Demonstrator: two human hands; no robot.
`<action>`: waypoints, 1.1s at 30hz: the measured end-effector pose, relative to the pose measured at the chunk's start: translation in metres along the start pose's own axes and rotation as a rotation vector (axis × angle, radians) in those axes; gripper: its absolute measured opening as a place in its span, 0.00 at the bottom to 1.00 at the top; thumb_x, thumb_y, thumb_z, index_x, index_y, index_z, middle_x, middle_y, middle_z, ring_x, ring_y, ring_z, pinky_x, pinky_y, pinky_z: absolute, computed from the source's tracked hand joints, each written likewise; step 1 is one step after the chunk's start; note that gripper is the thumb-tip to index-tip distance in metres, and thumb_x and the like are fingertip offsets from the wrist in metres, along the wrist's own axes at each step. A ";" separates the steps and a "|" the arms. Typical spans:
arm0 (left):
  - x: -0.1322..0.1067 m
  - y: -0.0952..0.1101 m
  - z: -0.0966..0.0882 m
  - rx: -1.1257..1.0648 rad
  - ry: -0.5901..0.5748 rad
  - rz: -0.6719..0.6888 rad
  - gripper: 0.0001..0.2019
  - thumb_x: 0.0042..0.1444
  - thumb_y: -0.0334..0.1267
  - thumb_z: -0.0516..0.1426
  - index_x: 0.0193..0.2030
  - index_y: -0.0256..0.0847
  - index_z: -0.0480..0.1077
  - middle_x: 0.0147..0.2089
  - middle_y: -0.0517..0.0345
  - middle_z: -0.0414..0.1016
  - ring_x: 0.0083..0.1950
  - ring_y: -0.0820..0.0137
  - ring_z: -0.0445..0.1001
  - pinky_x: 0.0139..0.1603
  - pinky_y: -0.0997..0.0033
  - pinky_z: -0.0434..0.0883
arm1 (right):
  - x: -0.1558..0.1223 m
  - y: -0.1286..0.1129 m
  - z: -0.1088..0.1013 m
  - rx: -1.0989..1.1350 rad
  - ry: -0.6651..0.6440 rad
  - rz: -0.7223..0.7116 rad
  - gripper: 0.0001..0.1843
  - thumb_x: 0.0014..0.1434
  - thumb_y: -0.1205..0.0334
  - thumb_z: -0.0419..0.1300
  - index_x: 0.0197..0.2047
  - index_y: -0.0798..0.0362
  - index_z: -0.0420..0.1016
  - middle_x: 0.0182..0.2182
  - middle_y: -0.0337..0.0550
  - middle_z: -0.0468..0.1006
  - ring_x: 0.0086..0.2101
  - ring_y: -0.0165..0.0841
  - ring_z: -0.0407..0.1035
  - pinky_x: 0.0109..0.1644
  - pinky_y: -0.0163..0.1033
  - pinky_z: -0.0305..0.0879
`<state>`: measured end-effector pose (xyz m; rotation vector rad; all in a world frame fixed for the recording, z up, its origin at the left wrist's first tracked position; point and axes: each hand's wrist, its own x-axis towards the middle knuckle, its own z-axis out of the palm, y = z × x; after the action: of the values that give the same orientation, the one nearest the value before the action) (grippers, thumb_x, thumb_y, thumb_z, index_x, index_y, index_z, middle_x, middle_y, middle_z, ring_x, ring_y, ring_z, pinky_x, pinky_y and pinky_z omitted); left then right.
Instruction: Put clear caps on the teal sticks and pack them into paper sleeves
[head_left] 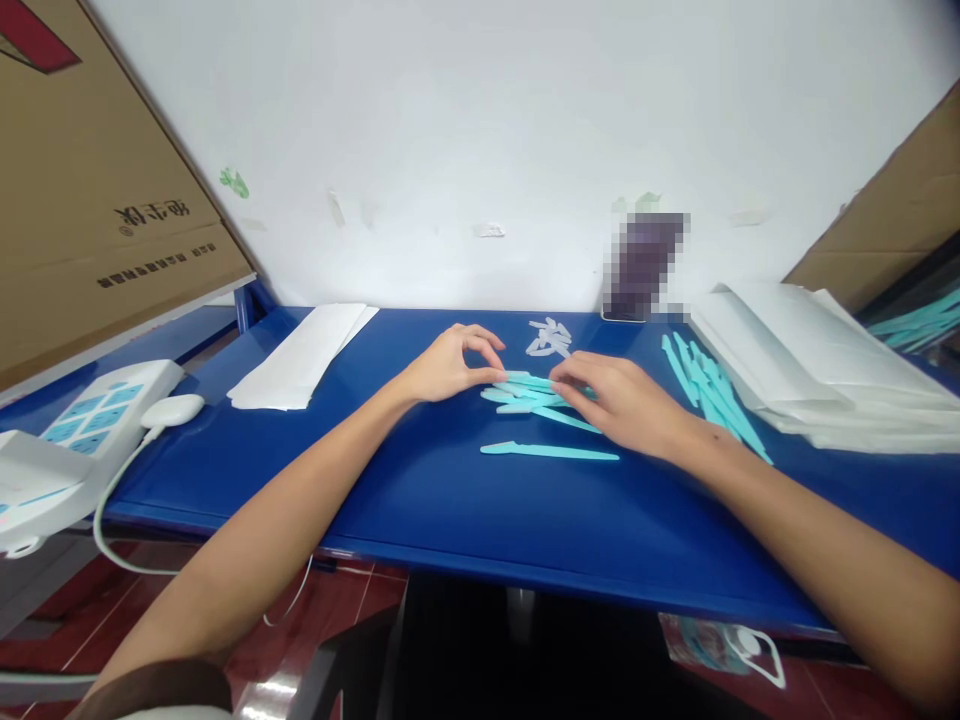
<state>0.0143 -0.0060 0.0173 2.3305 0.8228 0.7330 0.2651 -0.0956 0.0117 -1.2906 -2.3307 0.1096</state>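
My left hand (452, 364) pinches one end of a turquoise eyebrow razor (529, 381) between thumb and fingertips. At its other end, the fingers of my right hand (626, 402) are closed on the same razor. Just beneath lies a small pile of similar razors (517, 398), partly hidden by my right hand. Nearer the table's front, a single razor (551, 452) rests flat by itself. Behind the pile is a little heap of translucent plastic pieces (549, 338), which look like blade caps. More turquoise razors (709, 385) are heaped to the right of my right hand.
White paper sheets (304, 355) lie on the blue table (420, 500) at left. A power strip (112, 410) with a white plug and cable stands at far left. Stacked white sleeves (832, 370) are at right. A pixelated phone-like object (643, 265) leans against the wall.
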 end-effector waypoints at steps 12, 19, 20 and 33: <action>-0.002 -0.011 0.006 0.109 -0.129 0.080 0.11 0.59 0.48 0.62 0.38 0.44 0.79 0.52 0.53 0.77 0.57 0.60 0.70 0.62 0.57 0.61 | -0.006 -0.020 -0.008 -0.098 -0.122 -0.084 0.13 0.64 0.50 0.60 0.39 0.50 0.76 0.36 0.45 0.74 0.34 0.37 0.69 0.34 0.40 0.60; 0.036 -0.015 0.022 0.238 -0.008 0.033 0.15 0.65 0.46 0.55 0.44 0.40 0.79 0.45 0.52 0.82 0.46 0.64 0.76 0.51 0.66 0.68 | -0.012 -0.033 -0.010 -0.023 -0.327 -0.094 0.07 0.65 0.59 0.58 0.34 0.49 0.72 0.34 0.42 0.76 0.35 0.38 0.70 0.43 0.45 0.62; 0.046 -0.015 0.024 0.277 -0.034 0.021 0.16 0.65 0.47 0.55 0.44 0.40 0.80 0.44 0.52 0.82 0.44 0.63 0.77 0.49 0.66 0.68 | -0.012 -0.035 -0.011 -0.024 -0.318 -0.113 0.08 0.65 0.61 0.56 0.33 0.49 0.71 0.32 0.41 0.76 0.34 0.37 0.70 0.47 0.47 0.61; 0.101 -0.026 0.009 0.328 -0.137 -0.246 0.02 0.43 0.32 0.66 0.24 0.38 0.77 0.26 0.53 0.79 0.30 0.65 0.75 0.33 0.70 0.69 | 0.000 -0.006 -0.026 0.089 0.056 0.079 0.17 0.73 0.54 0.42 0.35 0.49 0.62 0.36 0.45 0.69 0.37 0.38 0.62 0.43 0.44 0.58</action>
<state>0.0775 0.0775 0.0251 2.4655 1.2144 0.3492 0.2714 -0.1026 0.0366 -1.3249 -2.2025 0.1984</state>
